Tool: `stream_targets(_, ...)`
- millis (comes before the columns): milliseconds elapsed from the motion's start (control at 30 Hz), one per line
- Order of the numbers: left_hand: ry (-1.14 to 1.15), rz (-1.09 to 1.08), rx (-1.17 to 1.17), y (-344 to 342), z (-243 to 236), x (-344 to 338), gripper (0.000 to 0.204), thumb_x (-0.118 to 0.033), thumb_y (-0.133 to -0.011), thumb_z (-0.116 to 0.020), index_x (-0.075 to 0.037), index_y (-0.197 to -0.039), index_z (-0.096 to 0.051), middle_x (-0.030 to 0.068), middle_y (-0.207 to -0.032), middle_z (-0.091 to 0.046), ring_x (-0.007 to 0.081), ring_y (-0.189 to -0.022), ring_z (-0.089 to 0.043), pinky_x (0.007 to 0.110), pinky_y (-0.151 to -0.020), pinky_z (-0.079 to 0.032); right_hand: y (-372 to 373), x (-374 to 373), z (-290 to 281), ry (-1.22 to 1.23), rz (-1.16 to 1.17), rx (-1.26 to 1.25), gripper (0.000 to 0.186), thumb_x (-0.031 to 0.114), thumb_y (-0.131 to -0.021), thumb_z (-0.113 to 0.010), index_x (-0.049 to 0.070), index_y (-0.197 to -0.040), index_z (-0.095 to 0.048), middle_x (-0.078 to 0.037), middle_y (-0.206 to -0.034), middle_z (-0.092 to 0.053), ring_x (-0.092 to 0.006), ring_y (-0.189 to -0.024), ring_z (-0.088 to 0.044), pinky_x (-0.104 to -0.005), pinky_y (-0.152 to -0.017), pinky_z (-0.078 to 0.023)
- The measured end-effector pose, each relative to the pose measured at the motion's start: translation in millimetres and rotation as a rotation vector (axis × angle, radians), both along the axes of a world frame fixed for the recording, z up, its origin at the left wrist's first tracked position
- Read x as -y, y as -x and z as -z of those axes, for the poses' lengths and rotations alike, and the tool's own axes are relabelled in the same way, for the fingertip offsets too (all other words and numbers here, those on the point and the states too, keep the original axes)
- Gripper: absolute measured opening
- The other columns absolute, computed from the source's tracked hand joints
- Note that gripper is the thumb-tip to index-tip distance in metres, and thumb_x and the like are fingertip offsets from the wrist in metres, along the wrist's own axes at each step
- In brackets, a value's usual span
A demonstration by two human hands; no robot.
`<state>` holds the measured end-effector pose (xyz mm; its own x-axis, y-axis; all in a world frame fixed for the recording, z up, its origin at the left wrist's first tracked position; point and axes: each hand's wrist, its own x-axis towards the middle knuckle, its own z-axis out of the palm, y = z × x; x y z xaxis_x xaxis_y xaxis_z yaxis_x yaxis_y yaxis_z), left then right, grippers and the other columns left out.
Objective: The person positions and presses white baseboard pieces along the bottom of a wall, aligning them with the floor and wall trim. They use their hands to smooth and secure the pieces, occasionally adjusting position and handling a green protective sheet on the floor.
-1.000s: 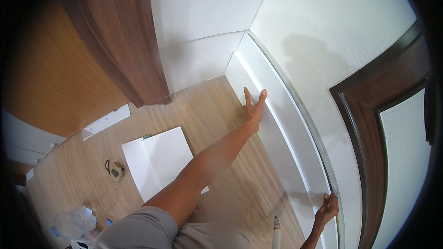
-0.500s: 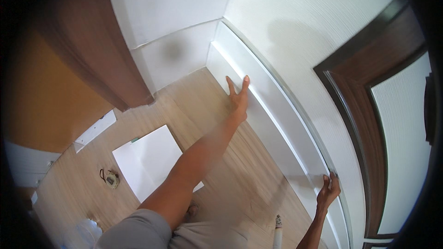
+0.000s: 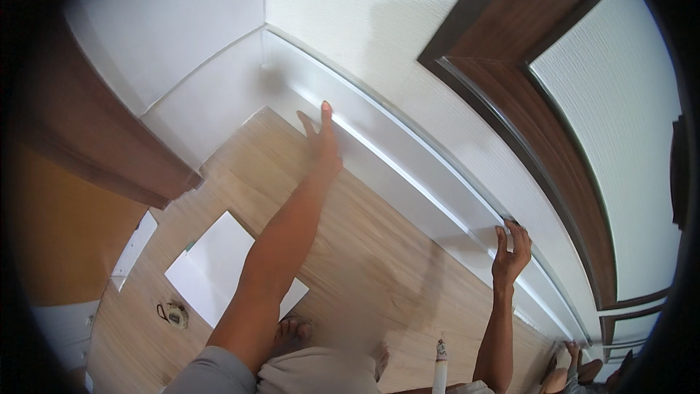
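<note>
White skirting panel [image 3: 408, 153] along the foot of the wall, a hand at each stretch

It stands on edge on the wood-look floor [image 3: 379, 263], running from the room corner toward the lower right against the textured wall [image 3: 437, 95]. The left hand [image 3: 324, 135] is spread, two digits parted in a V against the panel's front, near the corner end. The right hand [image 3: 512, 252] is bent, its thumb at the front and fingers at the top edge; whether it pinches firmly, I cannot tell.

A white sheet [image 3: 215, 270] lies on the floor, partly hidden by the left forearm, which crosses over it. Left of the sheet is a tape measure [image 3: 176, 315]; beyond that, a short white strip [image 3: 135, 248] sits by an orange-brown panel [image 3: 76, 226]. A dark wood post [image 3: 109, 138] stands near the corner, and a dark wood frame [image 3: 510, 95] is set in the wall above the skirting. A bare foot [image 3: 293, 328] shows beside the left forearm. A cigarette [image 3: 440, 372] sticks up from the lower edge, blocking a bit of floor. At lower right, another person's limbs [image 3: 556, 379] are near the panel's far end, details too small to tell.
</note>
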<state>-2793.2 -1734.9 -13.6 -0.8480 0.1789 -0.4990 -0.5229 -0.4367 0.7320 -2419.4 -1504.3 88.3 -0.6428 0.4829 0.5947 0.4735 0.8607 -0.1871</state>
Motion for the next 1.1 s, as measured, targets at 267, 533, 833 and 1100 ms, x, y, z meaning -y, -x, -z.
stream_targets(267,0.128,0.052,0.054,0,-7,1,0.115,-0.081,-0.087,-0.061,-0.04,-0.167,0.009,0.0138,-0.175,-0.012,0.0446,-0.154,-0.026,0.07,-0.109,-0.037,-8,12,11,-0.14,0.016,-0.016,0.037,0.0,-0.09,-0.075,0.01,-0.126,-0.073,-0.011,-0.123,-0.073,-0.0305,-0.118,-0.064,-0.0443,-0.107,-0.045)
stream_targets(533,0.069,-0.011,-0.014,6,7,-2,0.117,-0.081,-0.085,-0.064,-0.04,-0.166,0.009,0.0144,-0.175,-0.004,0.049,-0.155,-0.017,0.078,-0.113,-0.024,-16,15,23,-0.23,0.03,-0.006,0.038,0.0,-0.093,-0.072,0.01,-0.13,-0.07,-0.009,-0.133,-0.069,-0.0315,-0.126,-0.061,-0.0462,-0.111,-0.042)
stream_targets(833,0.049,-0.003,-0.044,1,-1,5,0.121,-0.078,-0.086,-0.066,-0.031,-0.168,0.011,0.0206,-0.174,-0.006,0.0439,-0.158,-0.016,0.066,-0.122,-0.026,-8,72,45,-0.035,-0.149,-0.057,0.032,-0.006,-0.095,-0.066,0.002,-0.125,-0.069,-0.016,-0.122,-0.07,-0.0349,-0.119,-0.061,-0.0474,-0.104,-0.046)
stream_targets(1100,0.048,0.027,-0.048,5,8,7,0.121,-0.082,-0.083,-0.065,-0.039,-0.166,0.011,0.0318,-0.169,-0.008,0.0485,-0.157,-0.011,0.067,-0.119,-0.031,119,117,-2,0.023,-0.727,0.132,0.035,-0.006,-0.086,-0.07,0.003,-0.12,-0.07,-0.017,-0.111,-0.07,-0.0346,-0.102,-0.066,-0.0457,-0.089,-0.052)
